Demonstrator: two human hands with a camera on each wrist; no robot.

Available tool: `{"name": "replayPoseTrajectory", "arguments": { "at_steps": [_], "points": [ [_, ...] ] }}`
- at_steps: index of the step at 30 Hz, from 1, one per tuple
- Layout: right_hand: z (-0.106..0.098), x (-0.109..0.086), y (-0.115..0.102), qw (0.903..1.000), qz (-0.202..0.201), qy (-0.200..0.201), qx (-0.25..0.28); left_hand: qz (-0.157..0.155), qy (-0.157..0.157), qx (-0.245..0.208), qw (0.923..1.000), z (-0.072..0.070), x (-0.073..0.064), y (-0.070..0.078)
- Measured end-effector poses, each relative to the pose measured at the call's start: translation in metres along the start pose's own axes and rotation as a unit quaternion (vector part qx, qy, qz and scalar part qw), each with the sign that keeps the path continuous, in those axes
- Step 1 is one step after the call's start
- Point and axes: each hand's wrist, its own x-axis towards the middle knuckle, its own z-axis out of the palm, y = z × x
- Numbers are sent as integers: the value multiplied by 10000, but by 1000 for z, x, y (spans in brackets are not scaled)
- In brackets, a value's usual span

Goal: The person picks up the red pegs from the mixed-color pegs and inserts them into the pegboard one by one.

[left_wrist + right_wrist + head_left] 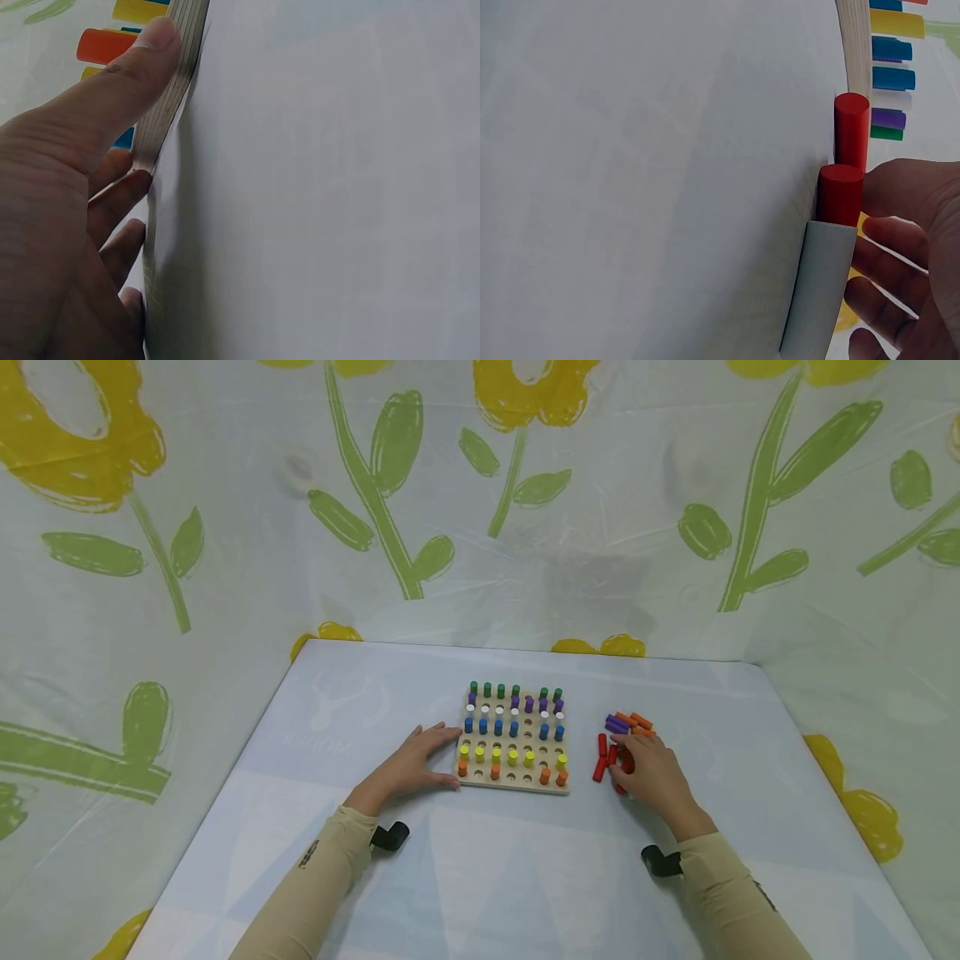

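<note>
A wooden peg board lies mid-table, with rows of green, purple, white, blue, yellow and orange pegs upright in its holes. My left hand rests at the board's left side, thumb at the front corner and fingers spread along the edge. In the left wrist view the thumb lies against the board's side, beside an orange peg. Right of the board, my right hand reaches over loose red pegs, thumb and fingers apart. A red peg is close to the thumb; contact is partly hidden.
Loose purple pegs and orange pegs lie just beyond the right hand. A pale grey bar-like shape shows below the red pegs in the right wrist view. The table meets a flowered curtain at the back.
</note>
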Motion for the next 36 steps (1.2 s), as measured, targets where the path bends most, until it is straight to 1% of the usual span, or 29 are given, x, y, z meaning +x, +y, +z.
{"name": "replayPoseTrajectory", "arguments": {
  "at_steps": [5,12,23,36],
  "points": [
    [0,-2,0,9999,-67,21,106,-38,-30,51,10000,-1,-1,1],
    [0,-5,0,9998,-23,-20,190,-112,-45,-92,9999,-2,-1,3],
    [-1,-7,0,9997,6,-61,242,-67,-35,-137,9999,-1,-1,2],
    [0,-7,2,9993,7,-18,363,-104,-31,-161,9998,0,-1,0]
  ]
}}
